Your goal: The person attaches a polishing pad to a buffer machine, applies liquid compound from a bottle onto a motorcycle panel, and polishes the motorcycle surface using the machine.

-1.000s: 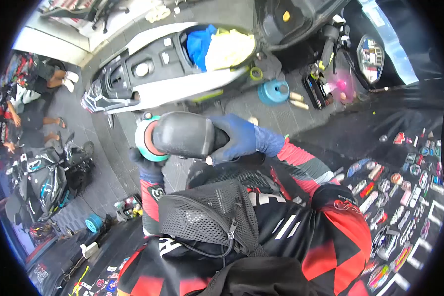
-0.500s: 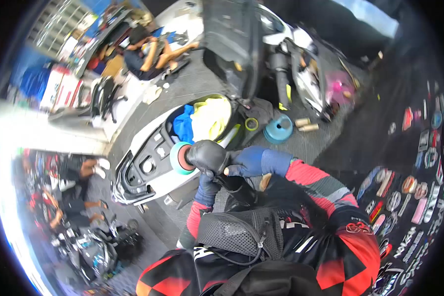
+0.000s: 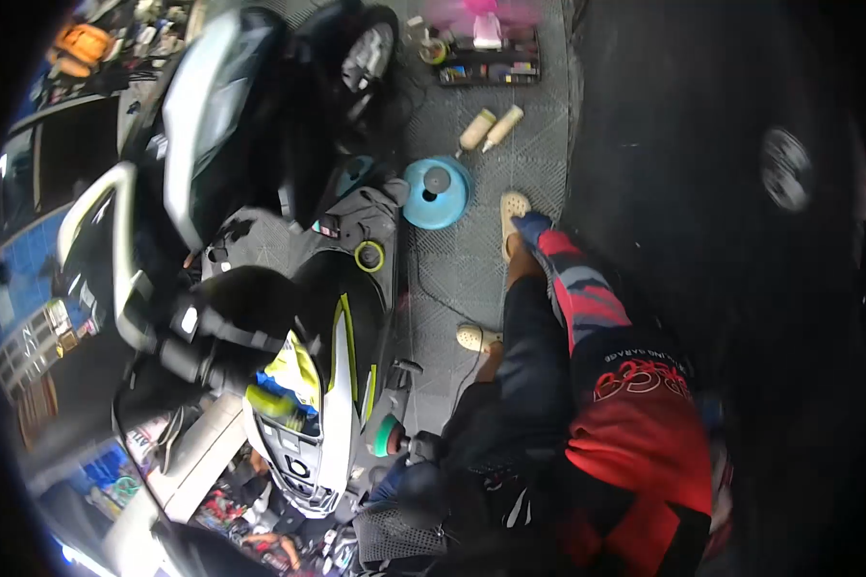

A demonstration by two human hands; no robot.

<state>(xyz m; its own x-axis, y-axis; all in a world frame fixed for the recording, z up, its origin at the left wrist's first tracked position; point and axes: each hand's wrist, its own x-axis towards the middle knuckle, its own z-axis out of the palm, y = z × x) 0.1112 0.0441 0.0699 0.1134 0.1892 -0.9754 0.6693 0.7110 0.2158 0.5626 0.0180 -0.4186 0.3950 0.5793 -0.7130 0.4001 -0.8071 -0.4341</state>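
Note:
A black polisher (image 3: 423,445) with a teal-edged round pad (image 3: 388,436) is beside the tail of the scooter (image 3: 335,447), whose seat area is open with yellow and blue cloths (image 3: 293,375) in it. My left hand (image 3: 393,478), in a dark blue glove, is closed around the polisher, partly hidden. My right hand (image 3: 531,227), gloved in blue, is stretched forward, low over the floor in this view and overlapping a beige clog (image 3: 514,207). Its fingers are too small and blurred to read. A cord (image 3: 443,300) runs along the floor near my feet.
A blue round plastic tub (image 3: 438,207) with a grey disc on top stands ahead. Two beige bottles (image 3: 491,128) lie beyond it, before a black tool tray (image 3: 491,69). A yellow-green ring (image 3: 369,256) rests on the scooter's floorboard. Dark curtain-like material (image 3: 664,192) hangs at right.
The view has turned, so the scooter is now at left. My right hand has left the polisher and reached forward. My left hand stays on the polisher, now lower in view.

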